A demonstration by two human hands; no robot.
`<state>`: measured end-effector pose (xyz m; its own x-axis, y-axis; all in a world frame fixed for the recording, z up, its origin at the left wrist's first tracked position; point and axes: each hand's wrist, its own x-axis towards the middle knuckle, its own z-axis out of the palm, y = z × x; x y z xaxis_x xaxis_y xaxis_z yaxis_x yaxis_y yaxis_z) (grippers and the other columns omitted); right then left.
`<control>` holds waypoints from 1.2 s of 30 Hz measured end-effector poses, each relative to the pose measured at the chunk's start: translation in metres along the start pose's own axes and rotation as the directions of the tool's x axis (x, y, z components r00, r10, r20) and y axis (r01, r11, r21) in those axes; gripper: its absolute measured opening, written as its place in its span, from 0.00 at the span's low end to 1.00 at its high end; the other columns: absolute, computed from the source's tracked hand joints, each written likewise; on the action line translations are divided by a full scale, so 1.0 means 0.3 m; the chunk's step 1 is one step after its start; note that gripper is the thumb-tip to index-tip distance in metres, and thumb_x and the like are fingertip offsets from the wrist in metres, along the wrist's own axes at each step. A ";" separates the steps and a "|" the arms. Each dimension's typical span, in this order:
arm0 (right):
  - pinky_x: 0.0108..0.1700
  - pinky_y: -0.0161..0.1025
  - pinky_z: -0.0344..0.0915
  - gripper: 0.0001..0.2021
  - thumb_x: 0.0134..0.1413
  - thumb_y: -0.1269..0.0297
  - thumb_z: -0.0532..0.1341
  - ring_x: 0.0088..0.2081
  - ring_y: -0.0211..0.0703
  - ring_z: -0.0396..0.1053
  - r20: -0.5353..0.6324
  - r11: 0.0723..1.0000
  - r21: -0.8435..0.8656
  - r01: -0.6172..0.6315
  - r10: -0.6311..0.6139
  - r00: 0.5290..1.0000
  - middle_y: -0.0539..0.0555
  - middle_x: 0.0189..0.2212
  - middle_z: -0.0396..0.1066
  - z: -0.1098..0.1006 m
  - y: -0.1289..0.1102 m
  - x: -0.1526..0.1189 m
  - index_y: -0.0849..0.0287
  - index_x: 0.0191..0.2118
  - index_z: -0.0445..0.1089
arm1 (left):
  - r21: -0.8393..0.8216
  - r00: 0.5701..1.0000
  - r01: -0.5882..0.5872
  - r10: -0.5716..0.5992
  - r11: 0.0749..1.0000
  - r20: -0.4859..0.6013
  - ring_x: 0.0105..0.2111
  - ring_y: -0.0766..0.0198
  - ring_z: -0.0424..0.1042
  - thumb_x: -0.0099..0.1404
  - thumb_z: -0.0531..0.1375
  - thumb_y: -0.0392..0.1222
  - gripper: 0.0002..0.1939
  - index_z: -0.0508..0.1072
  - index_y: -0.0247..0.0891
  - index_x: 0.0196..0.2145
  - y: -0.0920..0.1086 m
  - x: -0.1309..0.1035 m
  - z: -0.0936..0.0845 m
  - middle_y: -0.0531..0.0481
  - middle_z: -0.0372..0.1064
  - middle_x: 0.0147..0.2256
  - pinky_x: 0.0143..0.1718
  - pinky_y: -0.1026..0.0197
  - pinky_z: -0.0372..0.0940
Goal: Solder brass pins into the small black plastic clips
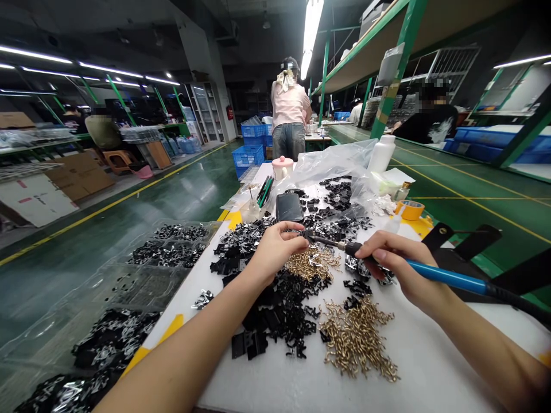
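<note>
My right hand point(400, 261) is wrapped round a soldering iron point(447, 276) with a blue handle and a black grip. Its metal tip points left and meets a small black part point(306, 234), which my left hand point(279, 246) pinches between thumb and fingers. Just how tip and part touch is too small to tell. Under both hands lies a heap of small brass-coloured bent pins point(312, 263). A larger heap of the same kind of pins point(359, 338) is nearer to me. Black clip-like parts point(284, 310) are piled beneath and around my left hand.
The white tabletop point(301, 384) also bears a dark flat box point(289, 207), a pink-lidded mug point(282, 166), a white bottle point(382, 154), clear plastic film point(331, 163) and orange tape point(408, 210). Clear trays point(150, 289) of black parts stand at left. A person point(289, 112) stands beyond the table.
</note>
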<state>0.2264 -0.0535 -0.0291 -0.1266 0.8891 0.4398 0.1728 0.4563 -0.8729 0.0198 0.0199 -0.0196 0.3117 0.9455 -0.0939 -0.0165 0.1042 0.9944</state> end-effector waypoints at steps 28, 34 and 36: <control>0.22 0.33 0.54 0.10 0.59 0.65 0.51 0.20 0.34 0.58 0.069 0.981 -0.193 0.019 -0.005 0.998 0.49 0.19 0.62 -0.005 0.024 -0.015 0.59 0.33 0.68 | -0.121 0.999 0.028 -0.031 0.992 -0.023 0.27 0.62 0.73 0.47 0.65 0.31 0.16 0.66 0.32 0.35 -0.006 -0.007 0.001 0.45 0.71 0.26 0.38 0.56 0.68; 0.21 0.32 0.54 0.09 0.57 0.67 0.52 0.20 0.34 0.58 0.043 0.971 -0.236 0.042 -0.033 0.999 0.49 0.19 0.63 0.002 0.008 -0.020 0.58 0.33 0.69 | -0.121 0.999 0.030 -0.032 0.992 -0.013 0.27 0.65 0.72 0.48 0.64 0.31 0.15 0.65 0.32 0.34 0.001 -0.008 0.003 0.46 0.70 0.27 0.40 0.57 0.68; 0.21 0.32 0.55 0.09 0.56 0.68 0.52 0.20 0.34 0.59 0.005 0.970 -0.236 0.066 -0.067 0.998 0.49 0.19 0.63 0.005 -0.003 -0.021 0.58 0.32 0.69 | -0.138 0.999 0.030 -0.033 0.990 -0.017 0.28 0.65 0.72 0.48 0.64 0.32 0.15 0.65 0.32 0.34 0.004 -0.007 0.001 0.47 0.70 0.27 0.41 0.57 0.68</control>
<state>0.2255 -0.0595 -0.0315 -0.1431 0.8564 0.4961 0.3896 0.5095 -0.7672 0.0195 0.0179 -0.0181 0.2959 0.9467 -0.1276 -0.1383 0.1746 0.9749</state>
